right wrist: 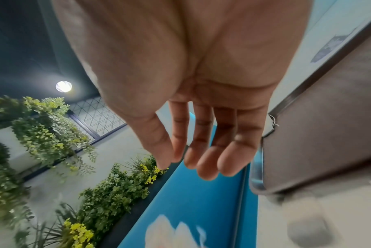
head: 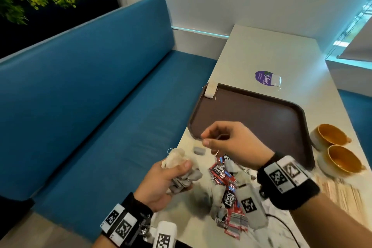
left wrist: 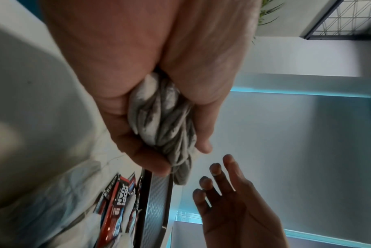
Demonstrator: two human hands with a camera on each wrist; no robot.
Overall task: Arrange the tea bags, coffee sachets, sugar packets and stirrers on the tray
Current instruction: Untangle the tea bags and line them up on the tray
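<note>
Left hand [head: 161, 179] clutches a tea-bag bundle [head: 181, 175]; right hand [head: 231, 143], loosely open and empty, should pluck one for the tray [head: 251, 110].

So both forearms are bare, no sleeves at all. Just behind the left hand [head: 161, 181] there's a black wrist strap [head: 138, 207] with white blocks clipped on, each printed with a black-and-white square marker, a bit like a chunky QR code. A little metal clasp hangs off its inner side, and a white block [head: 165, 235] with another marker sits under that wrist. Same deal behind the right hand [head: 233, 143]: a wide black band [head: 296, 193] with two white marker tiles on top and a longer grey-white block [head: 251, 207] hanging on the inner side, marker facing up. A thin black cable [head: 281, 225] trails off from that one.
</note>
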